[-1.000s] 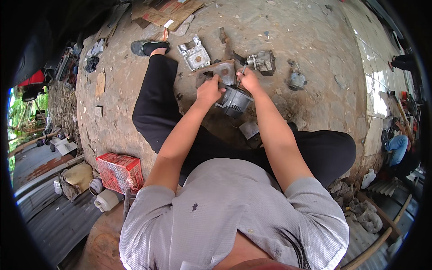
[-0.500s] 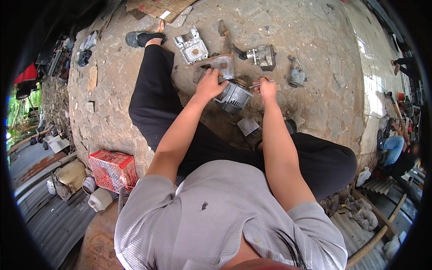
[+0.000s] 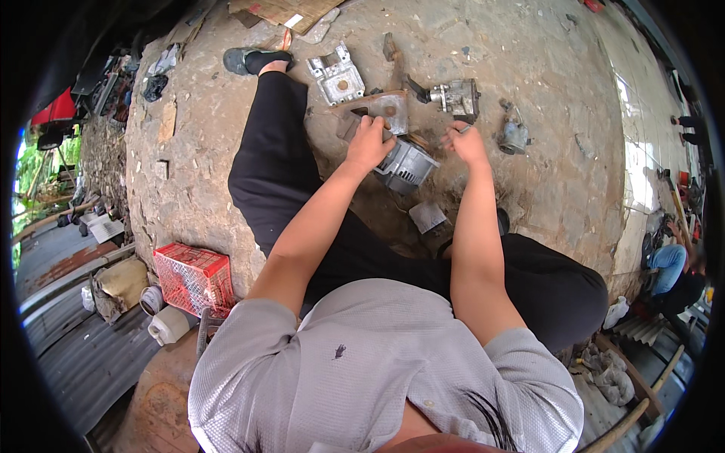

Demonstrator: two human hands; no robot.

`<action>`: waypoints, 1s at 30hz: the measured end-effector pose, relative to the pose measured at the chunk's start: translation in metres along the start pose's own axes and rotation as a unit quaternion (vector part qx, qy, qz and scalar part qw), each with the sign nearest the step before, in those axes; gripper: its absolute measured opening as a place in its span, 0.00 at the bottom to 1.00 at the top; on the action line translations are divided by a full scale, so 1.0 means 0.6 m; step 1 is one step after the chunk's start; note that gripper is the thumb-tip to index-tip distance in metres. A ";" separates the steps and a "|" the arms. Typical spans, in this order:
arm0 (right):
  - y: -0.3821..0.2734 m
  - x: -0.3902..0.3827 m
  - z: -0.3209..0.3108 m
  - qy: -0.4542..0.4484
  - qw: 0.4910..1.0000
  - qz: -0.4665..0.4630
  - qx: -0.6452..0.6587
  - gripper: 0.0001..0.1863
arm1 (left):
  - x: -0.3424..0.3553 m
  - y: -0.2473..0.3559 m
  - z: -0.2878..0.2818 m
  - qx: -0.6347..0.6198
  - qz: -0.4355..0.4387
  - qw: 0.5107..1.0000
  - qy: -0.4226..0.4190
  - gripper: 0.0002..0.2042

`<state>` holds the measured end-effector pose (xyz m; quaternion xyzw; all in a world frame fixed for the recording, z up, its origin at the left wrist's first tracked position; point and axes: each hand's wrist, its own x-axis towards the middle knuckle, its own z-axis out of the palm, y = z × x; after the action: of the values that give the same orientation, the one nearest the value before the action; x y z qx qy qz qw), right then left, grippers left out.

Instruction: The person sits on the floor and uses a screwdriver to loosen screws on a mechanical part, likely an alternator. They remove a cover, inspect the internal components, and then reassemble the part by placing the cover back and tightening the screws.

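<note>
A grey finned metal housing with slots, which looks like an alternator (image 3: pixel 408 167), lies tilted on the ground between my legs. My left hand (image 3: pixel 370 143) is closed over its upper left end, beside a dark block-like piece partly hidden under the fingers. My right hand (image 3: pixel 467 143) is raised to the right of the housing, apart from it. Its fingers are closed round a thin metal rod-like tool (image 3: pixel 465 128), mostly hidden by the hand. Beyond my left hand lies a rusty metal plate (image 3: pixel 391 108) with a hole.
Farther off lie a silver metal casing (image 3: pixel 341 81), a gearbox-like part (image 3: pixel 457 98) and a small cylindrical part (image 3: pixel 515 137). A flat grey piece (image 3: pixel 427 217) is near my legs. A red crate (image 3: pixel 195 275) and a white jug (image 3: pixel 170 326) stand left. Another person (image 3: pixel 668 268) sits far right.
My right hand has drawn the tool back from the housing, lifting slightly away to the right. My left hand stays on the housing. The whole view has shifted a little.
</note>
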<state>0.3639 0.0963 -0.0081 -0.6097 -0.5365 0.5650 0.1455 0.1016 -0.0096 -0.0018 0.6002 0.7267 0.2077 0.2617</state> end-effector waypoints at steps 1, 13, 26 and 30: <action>-0.002 -0.002 0.005 -0.013 0.996 -0.034 0.085 0.14 | 0.002 0.001 0.001 -0.006 -0.002 1.000 -0.005 0.22; 0.002 -0.051 0.031 -0.001 0.997 -0.071 0.041 0.14 | 0.000 0.025 -0.024 0.030 -0.044 0.994 -0.099 0.29; 0.002 -0.042 0.009 -0.025 0.990 -0.069 0.119 0.12 | 0.004 0.011 -0.016 0.011 -0.013 0.997 -0.071 0.23; 0.015 -0.021 -0.008 -0.050 0.972 -0.077 -0.218 0.13 | 0.010 0.007 -0.018 0.008 0.000 0.998 -0.062 0.23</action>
<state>0.3750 0.0844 -0.0068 -0.5547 -0.6987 0.4511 0.0248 0.0971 -0.0025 0.0086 0.6142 0.7104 0.1642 0.3017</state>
